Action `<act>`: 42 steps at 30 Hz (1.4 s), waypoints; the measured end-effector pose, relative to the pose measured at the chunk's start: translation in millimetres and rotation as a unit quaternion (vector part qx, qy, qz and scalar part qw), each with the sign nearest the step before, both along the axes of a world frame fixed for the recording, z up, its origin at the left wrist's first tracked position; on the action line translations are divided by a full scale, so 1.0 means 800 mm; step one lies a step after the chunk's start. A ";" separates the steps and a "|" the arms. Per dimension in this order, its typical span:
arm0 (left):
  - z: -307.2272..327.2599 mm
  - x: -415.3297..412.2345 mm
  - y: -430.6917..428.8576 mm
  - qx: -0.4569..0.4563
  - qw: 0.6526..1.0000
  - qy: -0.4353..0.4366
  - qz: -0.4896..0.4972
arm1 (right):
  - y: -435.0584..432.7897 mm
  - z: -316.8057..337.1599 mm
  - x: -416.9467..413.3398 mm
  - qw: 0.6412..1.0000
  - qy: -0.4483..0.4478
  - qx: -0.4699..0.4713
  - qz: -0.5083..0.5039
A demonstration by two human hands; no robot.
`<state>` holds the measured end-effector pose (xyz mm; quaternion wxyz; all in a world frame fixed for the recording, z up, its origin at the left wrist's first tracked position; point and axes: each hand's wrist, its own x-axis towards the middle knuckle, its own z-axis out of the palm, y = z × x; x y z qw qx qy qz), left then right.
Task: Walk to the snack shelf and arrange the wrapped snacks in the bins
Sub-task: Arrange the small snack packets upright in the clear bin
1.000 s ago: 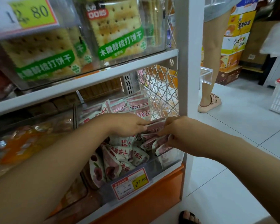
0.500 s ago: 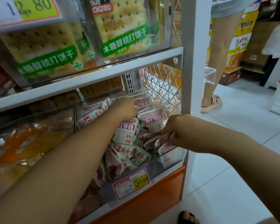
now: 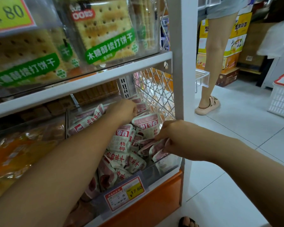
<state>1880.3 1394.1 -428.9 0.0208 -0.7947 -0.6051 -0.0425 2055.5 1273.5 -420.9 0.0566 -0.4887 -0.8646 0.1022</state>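
Observation:
A clear plastic bin (image 3: 167,166) on the lower shelf holds several white-and-pink wrapped snack packets (image 3: 121,140) with red print. My left hand (image 3: 123,110) reaches deep into the back of the bin, fingers curled among the rear packets; what it holds is hidden. At the bin's right front, my right hand (image 3: 170,138) pinches a bunch of pink packets (image 3: 152,148). Two packets stand upright between my hands.
The upper shelf carries clear bins of green-labelled cracker packs (image 3: 105,35). A white shelf post (image 3: 182,63) and wire mesh side (image 3: 154,89) close the bin's right. A person's legs (image 3: 210,63) stand in the aisle by stacked boxes (image 3: 233,46) and a white basket (image 3: 282,99).
My left hand has moved from the bin's front middle to its back. Packets now stand upright where it was. My right hand stays at the front right holding its bunch.

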 end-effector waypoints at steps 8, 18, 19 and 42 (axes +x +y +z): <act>0.004 -0.017 -0.029 -0.138 0.977 -0.149 -0.070 | 0.000 0.000 0.002 1.000 -0.003 0.004 0.007; 0.001 -0.022 -0.058 -0.150 0.977 -0.007 -0.150 | 0.002 -0.006 0.002 0.999 -0.029 -0.016 -0.015; -0.002 -0.019 -0.058 -0.130 0.981 -0.005 -0.142 | 0.002 -0.007 0.000 0.999 -0.040 -0.016 -0.020; 0.033 -0.066 -0.093 -0.106 0.991 0.069 -0.037 | -0.017 0.005 -0.021 0.991 0.103 0.080 -0.021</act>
